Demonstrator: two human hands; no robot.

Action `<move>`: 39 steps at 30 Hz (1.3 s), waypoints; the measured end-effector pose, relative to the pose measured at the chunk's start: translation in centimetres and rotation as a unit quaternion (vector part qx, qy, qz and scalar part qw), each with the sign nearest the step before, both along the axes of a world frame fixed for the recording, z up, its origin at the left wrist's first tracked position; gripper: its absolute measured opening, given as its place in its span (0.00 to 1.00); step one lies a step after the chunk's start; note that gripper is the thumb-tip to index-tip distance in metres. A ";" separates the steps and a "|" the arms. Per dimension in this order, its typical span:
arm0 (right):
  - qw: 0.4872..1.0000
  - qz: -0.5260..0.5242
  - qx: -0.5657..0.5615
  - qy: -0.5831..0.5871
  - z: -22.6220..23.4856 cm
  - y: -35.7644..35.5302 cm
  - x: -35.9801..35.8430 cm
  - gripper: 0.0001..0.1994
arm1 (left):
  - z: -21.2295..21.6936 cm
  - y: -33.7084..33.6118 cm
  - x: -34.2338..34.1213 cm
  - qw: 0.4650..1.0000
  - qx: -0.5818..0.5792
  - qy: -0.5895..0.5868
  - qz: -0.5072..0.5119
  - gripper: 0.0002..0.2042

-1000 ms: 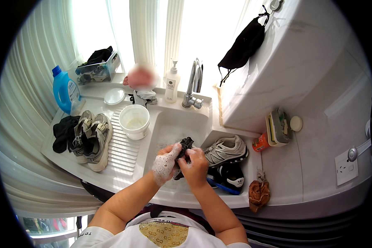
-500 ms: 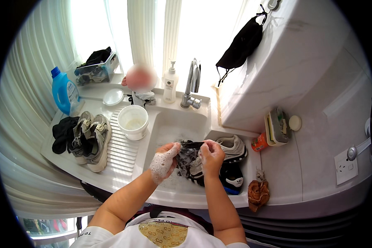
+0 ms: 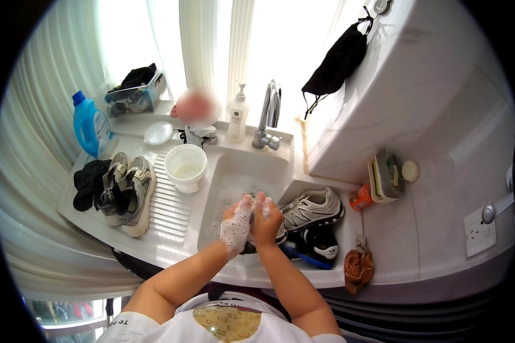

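both hands, soapy left hand [image 3: 236, 224] and right hand [image 3: 266, 220], pressed together gripping a dark shoe [image 3: 250, 247] at the sink [image 3: 234, 171] front edge; grey sneaker [image 3: 312, 207] just beside.

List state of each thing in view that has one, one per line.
left hand: soapy, pressed against the right hand over the sink
right hand: closed on a dark item, mostly hidden
sink: suds on its floor
tap: no water seen running
white tub: upright, lid off, pale liquid inside
lid: lying flat on the counter
grey shoe: on its side by the sink
black bag: hanging from a hook
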State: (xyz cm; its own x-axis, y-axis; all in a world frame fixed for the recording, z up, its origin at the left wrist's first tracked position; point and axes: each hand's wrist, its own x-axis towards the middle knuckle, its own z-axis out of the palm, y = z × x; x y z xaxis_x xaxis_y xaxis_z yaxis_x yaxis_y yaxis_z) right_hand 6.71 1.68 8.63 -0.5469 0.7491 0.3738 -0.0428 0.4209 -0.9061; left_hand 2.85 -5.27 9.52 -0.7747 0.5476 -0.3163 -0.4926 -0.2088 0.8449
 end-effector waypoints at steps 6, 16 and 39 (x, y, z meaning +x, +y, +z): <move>0.987 0.047 0.153 0.008 -1.1 -2.5 0.7 0.10 | 0.9 -0.2 -1.6 0.966 -0.253 -0.048 0.007 0.26; 0.999 0.002 0.029 -0.021 -1.2 -0.4 -0.5 0.09 | 1.2 -1.2 -0.9 0.981 -0.154 0.071 -0.096 0.26; 0.987 0.004 0.147 0.067 0.7 -1.1 -0.6 0.09 | 2.3 -1.3 -1.7 0.983 -0.166 -0.063 -0.050 0.24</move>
